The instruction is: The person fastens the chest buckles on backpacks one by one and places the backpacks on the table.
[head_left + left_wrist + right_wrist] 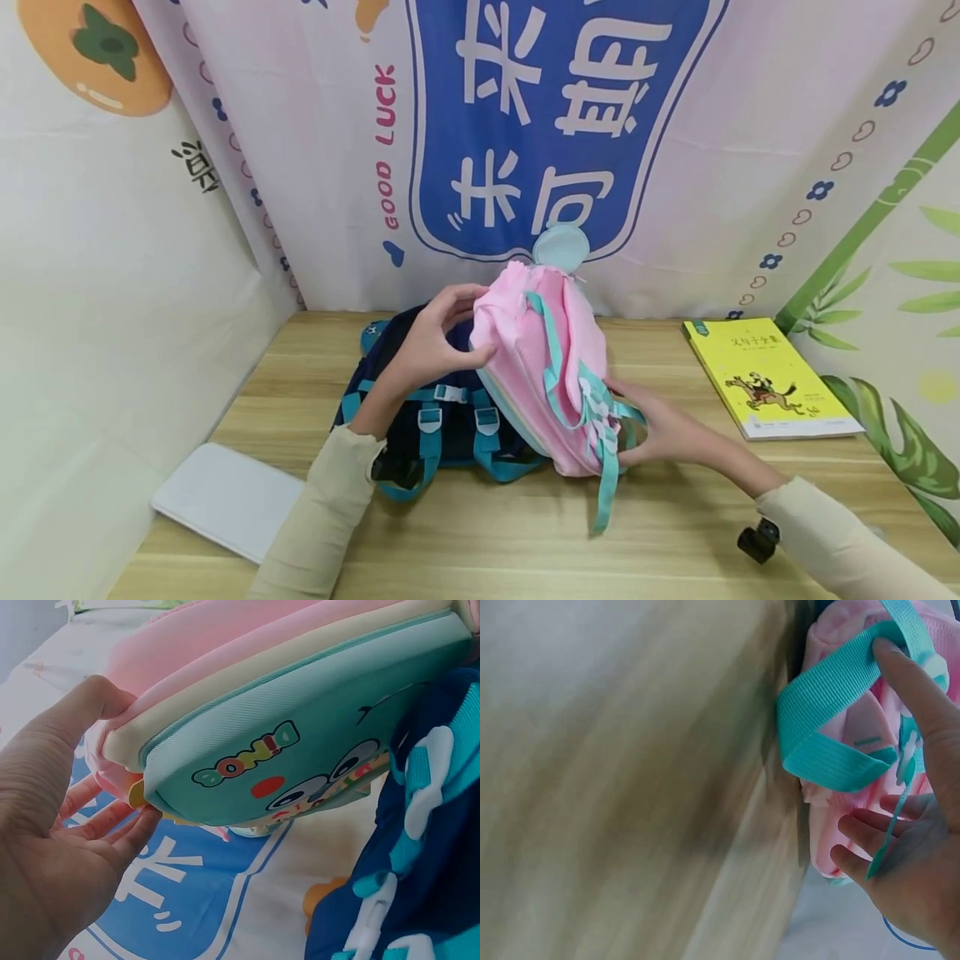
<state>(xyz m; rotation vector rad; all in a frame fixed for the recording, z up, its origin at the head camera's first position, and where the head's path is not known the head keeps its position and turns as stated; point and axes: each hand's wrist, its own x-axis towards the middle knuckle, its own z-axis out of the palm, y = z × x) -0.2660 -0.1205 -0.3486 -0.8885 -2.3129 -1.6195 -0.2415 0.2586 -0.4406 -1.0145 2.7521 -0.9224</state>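
Observation:
A small pink backpack [517, 358] with turquoise straps stands tilted, overlapping a navy backpack [397, 417] behind it. My left hand [427, 346] grips its upper left edge, thumb on the pink side and fingers bent round the corner. The left wrist view shows the turquoise front panel [247, 750] with cartoon eyes and lettering. Low on the right side, my right hand [667, 429] holds the pink backpack by its strap side. In the right wrist view the thumb presses a turquoise strap [832, 690], while the other fingers curl against the pink fabric.
On the right of the wooden table [525, 542] lies a yellow book [765, 383]. A white flat tablet-like slab [232, 500] rests at the left edge. A printed cloth [337, 167] hangs behind the table, and patterned walls stand on both sides.

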